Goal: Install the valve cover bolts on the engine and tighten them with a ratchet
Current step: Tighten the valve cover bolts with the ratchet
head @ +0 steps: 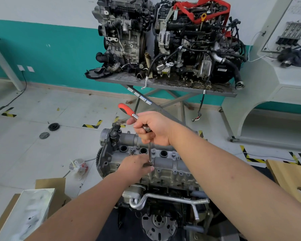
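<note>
At the far left we see an open cardboard box (26,213) with pale lining on the tiled floor, and beyond it a crumpled plastic bag (78,167) and two dark round discs (53,126). Moving right, the engine (165,171) we are working on stands low in the middle, its grey valve cover (163,161) facing up with three round plug wells in a row and several small bolts (173,154) seated along its top. Our left hand (136,165) rests on the cover's near edge, fingers curled around the bottom of the extension bar where its socket meets the cover; the bolt under it is hidden. Our right hand (154,130) is above it, wrapped tightly around the head of the ratchet (129,112), whose red and black handle sticks up and to the left. The thin extension (150,153) runs straight down from that fist. Behind, a metal worktop (163,83) carries two more engines (189,40), one draped with a red strap (198,11). At the right edge lies a wooden board (290,178).
</note>
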`<action>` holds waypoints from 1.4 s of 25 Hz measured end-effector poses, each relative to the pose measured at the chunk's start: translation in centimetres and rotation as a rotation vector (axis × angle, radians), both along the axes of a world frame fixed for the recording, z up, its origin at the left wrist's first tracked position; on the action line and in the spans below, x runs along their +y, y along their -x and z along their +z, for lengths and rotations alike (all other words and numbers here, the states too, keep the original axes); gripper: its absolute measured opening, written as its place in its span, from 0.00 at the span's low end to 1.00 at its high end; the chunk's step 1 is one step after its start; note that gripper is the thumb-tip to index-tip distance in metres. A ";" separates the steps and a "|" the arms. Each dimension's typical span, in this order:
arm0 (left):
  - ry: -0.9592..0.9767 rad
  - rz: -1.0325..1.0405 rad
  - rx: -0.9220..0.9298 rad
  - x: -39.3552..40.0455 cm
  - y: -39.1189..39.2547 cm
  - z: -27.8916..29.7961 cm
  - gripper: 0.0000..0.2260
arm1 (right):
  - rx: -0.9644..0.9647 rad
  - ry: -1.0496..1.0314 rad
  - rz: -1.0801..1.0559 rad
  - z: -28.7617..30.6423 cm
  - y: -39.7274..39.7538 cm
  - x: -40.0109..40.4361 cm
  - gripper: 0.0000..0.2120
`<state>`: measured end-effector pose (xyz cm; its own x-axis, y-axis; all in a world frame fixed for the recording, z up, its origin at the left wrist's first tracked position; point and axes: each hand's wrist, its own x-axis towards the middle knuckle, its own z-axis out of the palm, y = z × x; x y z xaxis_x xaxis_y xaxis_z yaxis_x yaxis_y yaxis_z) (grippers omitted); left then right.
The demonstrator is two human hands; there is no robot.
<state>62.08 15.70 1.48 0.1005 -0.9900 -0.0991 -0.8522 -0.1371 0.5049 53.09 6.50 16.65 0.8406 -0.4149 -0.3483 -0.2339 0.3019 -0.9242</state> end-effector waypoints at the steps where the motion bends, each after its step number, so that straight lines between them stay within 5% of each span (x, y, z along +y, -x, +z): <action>1: 0.001 0.005 0.011 0.0 0.1 0.0 0.08 | -0.029 -0.014 -0.040 -0.1 0.1 0.2 0.07; 9: 0.055 -0.143 -0.204 -0.9 -1.0 -0.1 0.11 | -0.306 -0.222 -0.704 -1.8 1.8 2.2 0.12; 11: 0.091 -0.162 -0.199 -1.2 -1.4 -0.6 0.12 | -0.379 -0.343 -0.748 -1.9 1.9 2.3 0.17; 14: 0.137 -0.205 -0.182 -1.2 -1.7 -1.2 0.12 | -0.551 -0.435 -0.745 -2.7 2.9 3.0 0.09; 17: 0.155 -0.274 -0.124 -1.3 -1.8 -0.5 0.12 | -0.693 -0.245 -0.732 -3.9 3.8 4.6 0.06; 19: 0.141 -0.286 -0.082 -1.6 -2.0 -0.2 0.12 | -0.531 0.238 -0.820 -5.0 4.0 5.9 0.08; 22: 0.061 -0.259 -0.043 -1.4 -1.8 0.3 0.08 | -0.308 1.266 -0.763 -6.8 4.2 6.3 0.09; 25: 0.106 -0.212 0.017 -1.0 -1.5 0.5 0.09 | -0.085 1.759 -0.514 -5.6 3.9 5.2 0.06; 27: 0.112 -0.216 0.059 -0.9 -1.5 0.5 0.10 | 0.154 1.923 -0.358 -3.8 3.6 4.9 0.05; 29: 0.030 -0.210 0.013 -0.9 -1.7 0.4 0.06 | 0.423 1.977 -0.210 -1.9 3.3 4.9 0.16; 31: 0.021 -0.191 -0.023 -1.2 -1.9 -0.1 0.12 | 0.655 1.903 -0.053 0.2 2.5 4.4 0.24; 35: 0.060 -0.213 -0.051 -1.3 -1.9 -0.6 0.16 | 0.775 1.569 0.112 2.9 1.2 2.1 0.15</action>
